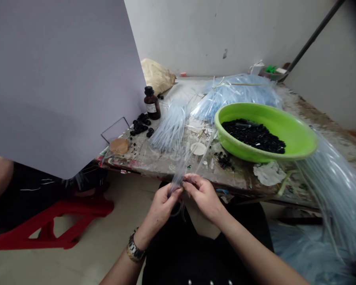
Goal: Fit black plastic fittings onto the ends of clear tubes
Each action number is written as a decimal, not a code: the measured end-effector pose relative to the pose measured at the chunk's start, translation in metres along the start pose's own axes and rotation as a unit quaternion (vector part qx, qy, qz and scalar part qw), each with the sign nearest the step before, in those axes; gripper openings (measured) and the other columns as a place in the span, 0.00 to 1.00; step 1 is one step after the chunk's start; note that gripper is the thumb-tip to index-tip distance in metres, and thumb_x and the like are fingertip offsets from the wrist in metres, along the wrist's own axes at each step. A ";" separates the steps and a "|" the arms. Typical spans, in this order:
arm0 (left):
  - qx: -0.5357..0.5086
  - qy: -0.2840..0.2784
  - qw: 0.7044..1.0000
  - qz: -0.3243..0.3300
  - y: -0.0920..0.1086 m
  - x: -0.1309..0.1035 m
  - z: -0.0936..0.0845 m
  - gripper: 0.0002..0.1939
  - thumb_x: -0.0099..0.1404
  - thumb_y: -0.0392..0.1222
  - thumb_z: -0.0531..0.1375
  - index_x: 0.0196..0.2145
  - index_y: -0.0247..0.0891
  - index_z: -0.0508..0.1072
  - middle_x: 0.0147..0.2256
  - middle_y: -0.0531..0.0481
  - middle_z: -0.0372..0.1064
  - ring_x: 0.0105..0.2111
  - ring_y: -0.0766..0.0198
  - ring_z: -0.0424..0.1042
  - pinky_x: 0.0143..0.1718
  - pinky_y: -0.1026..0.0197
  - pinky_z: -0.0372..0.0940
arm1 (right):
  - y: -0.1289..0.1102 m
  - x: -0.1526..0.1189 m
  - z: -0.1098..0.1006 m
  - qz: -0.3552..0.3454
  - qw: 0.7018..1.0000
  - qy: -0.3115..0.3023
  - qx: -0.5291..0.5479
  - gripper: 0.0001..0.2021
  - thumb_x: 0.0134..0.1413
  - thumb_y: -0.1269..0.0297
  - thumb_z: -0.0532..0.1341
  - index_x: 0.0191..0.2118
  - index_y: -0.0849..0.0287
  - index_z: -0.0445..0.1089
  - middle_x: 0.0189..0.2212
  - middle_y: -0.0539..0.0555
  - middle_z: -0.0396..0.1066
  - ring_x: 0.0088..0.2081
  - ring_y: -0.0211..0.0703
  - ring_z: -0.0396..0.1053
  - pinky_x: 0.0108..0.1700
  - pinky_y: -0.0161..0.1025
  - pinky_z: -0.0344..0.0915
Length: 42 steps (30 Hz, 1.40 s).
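Observation:
Clear thin tubes [180, 170] run from the table's front edge down into my two hands. My left hand [163, 201], with a metal watch on its wrist, is closed round a bunch of them. Close beside it, my right hand [203, 194] pinches at the tubes, its thumb and fingers nearly touching the left thumb; what lies exactly between its fingertips is too small to tell. A few loose tube ends hang below the hands. A fanned bundle of clear tubes [170, 128] lies on the table ahead.
A green basin [296, 136] of small black parts stands at right, between larger tube bundles [240, 93]. A brown bottle [152, 107], black caps [140, 126] and a round brown piece [119, 146] are at left. A grey panel [62, 79] stands beyond, above a red stool [56, 221].

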<state>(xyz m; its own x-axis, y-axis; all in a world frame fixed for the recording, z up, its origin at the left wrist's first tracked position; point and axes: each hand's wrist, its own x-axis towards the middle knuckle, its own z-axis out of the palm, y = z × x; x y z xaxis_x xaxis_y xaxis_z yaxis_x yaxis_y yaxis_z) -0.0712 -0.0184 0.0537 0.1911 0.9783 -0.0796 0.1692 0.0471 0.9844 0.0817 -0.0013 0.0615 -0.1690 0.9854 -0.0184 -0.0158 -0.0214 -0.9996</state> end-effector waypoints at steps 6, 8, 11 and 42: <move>-0.039 0.050 0.998 -0.013 0.000 0.009 -0.004 0.12 0.66 0.47 0.57 0.28 0.37 0.69 0.24 0.53 0.67 0.27 0.64 0.67 0.35 0.62 0.63 | 0.003 -0.001 -0.011 0.016 0.999 -0.026 -0.041 0.13 0.58 0.61 0.55 0.41 0.61 0.72 0.25 0.50 0.68 0.26 0.36 0.62 0.31 0.35 0.60; -0.074 0.027 0.996 -0.032 0.000 0.010 0.000 0.11 0.65 0.47 0.58 0.31 0.36 0.70 0.28 0.52 0.68 0.30 0.64 0.68 0.35 0.62 0.65 | 0.005 -0.002 -0.012 0.032 0.998 -0.037 -0.035 0.13 0.57 0.62 0.55 0.43 0.62 0.72 0.24 0.49 0.67 0.24 0.35 0.61 0.29 0.35 0.60; -0.097 -0.001 0.994 -0.051 -0.003 0.010 0.010 0.11 0.64 0.48 0.59 0.38 0.37 0.72 0.36 0.48 0.70 0.36 0.61 0.69 0.35 0.61 0.67 | 0.007 -0.003 -0.013 0.039 0.998 -0.046 -0.027 0.13 0.58 0.63 0.54 0.43 0.61 0.73 0.22 0.48 0.65 0.26 0.37 0.62 0.31 0.35 0.62; -0.162 0.059 0.984 -0.051 -0.011 0.013 0.021 0.06 0.63 0.43 0.61 0.33 0.38 0.71 0.30 0.52 0.71 0.33 0.65 0.69 0.40 0.62 0.64 | 0.021 -0.020 -0.007 0.042 0.957 -0.153 -0.243 0.15 0.55 0.70 0.56 0.47 0.60 0.71 0.47 0.61 0.75 0.49 0.53 0.71 0.53 0.45 0.62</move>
<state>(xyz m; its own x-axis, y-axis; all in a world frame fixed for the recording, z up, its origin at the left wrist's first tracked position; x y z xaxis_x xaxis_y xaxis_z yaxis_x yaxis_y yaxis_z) -0.0501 -0.0108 0.0388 0.0718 0.9810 -0.1803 -0.1398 0.1889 0.9720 0.0918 -0.0200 0.0405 -0.4308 0.8869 -0.1666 0.4583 0.0560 -0.8871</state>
